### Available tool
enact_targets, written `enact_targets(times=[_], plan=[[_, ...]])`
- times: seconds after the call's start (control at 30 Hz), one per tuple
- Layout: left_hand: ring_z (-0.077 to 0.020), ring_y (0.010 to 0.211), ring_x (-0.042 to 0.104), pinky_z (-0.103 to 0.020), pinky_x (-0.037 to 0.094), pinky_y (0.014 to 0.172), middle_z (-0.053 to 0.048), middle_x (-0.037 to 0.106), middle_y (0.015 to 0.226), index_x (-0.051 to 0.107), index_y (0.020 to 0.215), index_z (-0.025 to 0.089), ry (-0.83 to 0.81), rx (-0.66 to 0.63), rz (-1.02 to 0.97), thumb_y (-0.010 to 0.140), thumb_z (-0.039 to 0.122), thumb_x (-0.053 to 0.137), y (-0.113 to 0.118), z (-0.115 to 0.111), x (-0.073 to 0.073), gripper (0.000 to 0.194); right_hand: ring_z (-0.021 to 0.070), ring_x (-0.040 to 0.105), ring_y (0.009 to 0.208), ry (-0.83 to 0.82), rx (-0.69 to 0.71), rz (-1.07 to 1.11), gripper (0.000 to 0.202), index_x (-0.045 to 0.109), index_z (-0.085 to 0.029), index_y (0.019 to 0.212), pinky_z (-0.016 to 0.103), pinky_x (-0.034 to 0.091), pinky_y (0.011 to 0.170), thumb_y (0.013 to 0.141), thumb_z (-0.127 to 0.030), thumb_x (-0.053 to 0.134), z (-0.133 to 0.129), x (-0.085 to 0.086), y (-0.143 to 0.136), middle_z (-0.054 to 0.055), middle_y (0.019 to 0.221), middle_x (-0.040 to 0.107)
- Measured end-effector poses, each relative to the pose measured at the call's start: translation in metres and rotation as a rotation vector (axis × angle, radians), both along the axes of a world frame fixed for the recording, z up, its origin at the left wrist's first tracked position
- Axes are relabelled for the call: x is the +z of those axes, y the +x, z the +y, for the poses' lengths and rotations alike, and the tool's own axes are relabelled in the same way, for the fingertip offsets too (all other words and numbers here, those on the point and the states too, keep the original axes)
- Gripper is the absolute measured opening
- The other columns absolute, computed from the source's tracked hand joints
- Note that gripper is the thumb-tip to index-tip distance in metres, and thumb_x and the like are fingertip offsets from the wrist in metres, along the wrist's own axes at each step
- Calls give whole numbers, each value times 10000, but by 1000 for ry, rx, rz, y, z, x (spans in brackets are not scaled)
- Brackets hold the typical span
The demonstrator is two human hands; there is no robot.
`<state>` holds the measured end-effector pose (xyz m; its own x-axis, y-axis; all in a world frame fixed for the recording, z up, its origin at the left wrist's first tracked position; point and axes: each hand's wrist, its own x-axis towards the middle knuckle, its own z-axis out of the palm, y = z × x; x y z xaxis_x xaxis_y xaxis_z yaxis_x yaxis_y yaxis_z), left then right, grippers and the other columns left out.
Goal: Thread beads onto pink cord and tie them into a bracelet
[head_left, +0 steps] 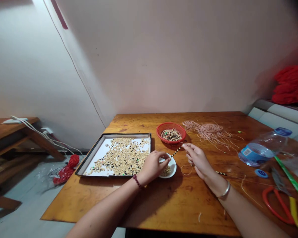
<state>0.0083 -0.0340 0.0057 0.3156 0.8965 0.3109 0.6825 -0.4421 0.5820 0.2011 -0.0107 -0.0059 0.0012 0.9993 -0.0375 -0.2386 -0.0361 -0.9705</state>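
Observation:
A short string of black and cream beads (176,151) stretches between my two hands. My left hand (154,165), with a dark beaded bracelet at the wrist, pinches its lower end over a small white plate (173,167) of cream beads. At the upper end, my right hand (195,158) is closed on the string. A thin thread loop (186,170) hangs below the right hand, and more strung beads (221,173) show beside its wrist. To the left lies a black-edged tray (89,162) of loose cream, black and a few green beads.
A red basket (171,141) of beads and a tangle of pink thread (208,131) sit farther back on the wooden table (139,211). At the right are a water bottle (263,148), a blue cap (261,173), red-and-yellow-handled scissors (279,205) and a green stick (291,180).

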Motion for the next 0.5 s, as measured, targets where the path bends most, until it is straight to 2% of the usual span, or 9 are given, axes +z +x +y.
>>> enact_targets(times=[0.13, 0.23, 0.5], plan=[[-147, 771, 623, -251, 459, 730, -21, 706, 836, 689, 827, 178, -50, -5, -110, 858, 334, 589, 1, 3, 0, 188, 6, 159, 376, -113, 57, 216, 324, 582, -170, 816, 166, 88, 349, 709, -466, 656, 3, 1, 5, -82, 593, 381], [-151, 780, 625, -257, 460, 737, -28, 704, 846, 689, 824, 172, -61, -12, -146, 865, 359, 579, 1, 4, -2, 221, 10, 148, 370, -151, 89, 299, 237, 543, -177, 750, 168, 86, 341, 701, -382, 651, 7, 2, 10, -81, 594, 388], [-164, 814, 593, -277, 452, 745, -38, 689, 864, 684, 892, 190, 56, -73, 4, 883, 350, 558, 0, 4, 1, 204, 20, 136, 382, -250, 177, 388, 156, 615, -193, 853, 167, 105, 329, 744, -303, 639, 8, 11, 14, -67, 614, 447]])
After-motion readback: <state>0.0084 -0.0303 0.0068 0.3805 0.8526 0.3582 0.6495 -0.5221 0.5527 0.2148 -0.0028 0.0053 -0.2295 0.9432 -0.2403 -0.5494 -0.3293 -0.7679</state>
